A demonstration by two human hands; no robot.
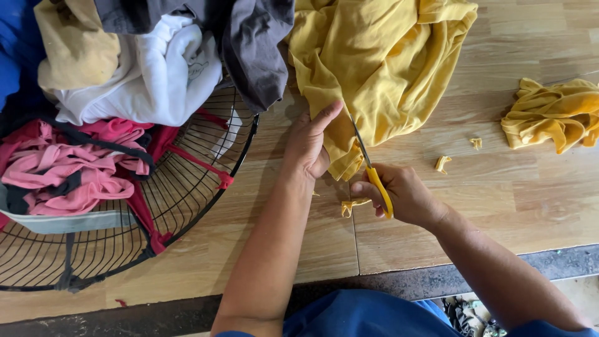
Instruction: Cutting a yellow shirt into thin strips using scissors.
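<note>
Gripping yellow-handled scissors in the right hand, fingers curled through the loops, blades pointing up toward the yellow cloth. Pinching the cloth's lower edge with the left hand, thumb and fingers closed on the fabric, index finger stretched along the fold just beside the blades. Working at a bunched seam or hem at the cloth's bottom corner, between the two hands; whether the blades are biting at this instant, impossible to tell. Lying on the wooden table: one curled offcut just below the scissors, two smaller scraps to the right, and a heap of trimmed yellow strips well apart at the far right. Judging from these pieces, trimming already well under way, yet most of the cloth remaining whole and spread toward the table's far side. Resting at the left, a wire fan guard serving as a basket, piled with more clothes in white, grey, tan and pink, seemingly uncut.
</note>
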